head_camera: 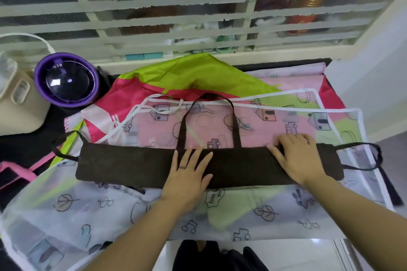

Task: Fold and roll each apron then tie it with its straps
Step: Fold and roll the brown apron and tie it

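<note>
A dark brown apron (123,164) lies folded into a long flat band across the middle of the pile. Its neck loop (209,97) arches away from me and its waist straps trail off at the left (66,156) and right (361,168) ends. My left hand (187,171) presses flat on the band's middle with fingers spread. My right hand (295,156) rests flat on the band's right part, fingertips at its far edge. Under the band lie a sheer white printed apron (66,204) and a pink and lime apron (171,77).
A purple round fan-like device (66,79) and a beige appliance (19,112) stand at the back left. A white slatted shelf front (198,20) closes off the far side. A pink strap (13,167) lies at the left edge. White floor (308,253) shows below.
</note>
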Demonstrator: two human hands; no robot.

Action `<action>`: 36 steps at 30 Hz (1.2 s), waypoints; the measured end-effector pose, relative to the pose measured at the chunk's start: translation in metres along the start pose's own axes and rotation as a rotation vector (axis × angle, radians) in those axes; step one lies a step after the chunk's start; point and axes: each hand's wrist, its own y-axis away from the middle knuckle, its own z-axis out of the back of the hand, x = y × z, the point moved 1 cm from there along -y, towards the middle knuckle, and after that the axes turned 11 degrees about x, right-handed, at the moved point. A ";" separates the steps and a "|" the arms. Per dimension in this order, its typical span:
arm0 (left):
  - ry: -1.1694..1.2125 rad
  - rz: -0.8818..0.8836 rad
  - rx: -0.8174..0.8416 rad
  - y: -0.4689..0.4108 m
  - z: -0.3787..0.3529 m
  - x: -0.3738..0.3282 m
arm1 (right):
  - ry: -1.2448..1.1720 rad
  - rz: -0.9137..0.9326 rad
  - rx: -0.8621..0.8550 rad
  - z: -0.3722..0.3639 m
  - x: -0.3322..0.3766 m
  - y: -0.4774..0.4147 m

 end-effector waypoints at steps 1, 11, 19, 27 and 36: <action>0.002 0.001 0.011 -0.001 -0.001 -0.001 | -0.011 0.003 0.013 -0.002 -0.008 0.000; 0.064 -0.045 0.058 0.001 -0.001 0.002 | -0.048 -0.048 -0.038 -0.018 -0.039 -0.005; 0.036 -0.050 0.116 0.003 0.007 -0.002 | -0.230 0.570 0.080 0.006 0.082 0.029; 0.217 -0.220 -0.015 0.031 0.012 0.045 | -0.136 0.548 0.114 -0.010 0.098 0.030; 0.183 -0.007 -0.140 0.050 -0.004 0.086 | -0.031 0.473 0.132 -0.009 0.110 0.030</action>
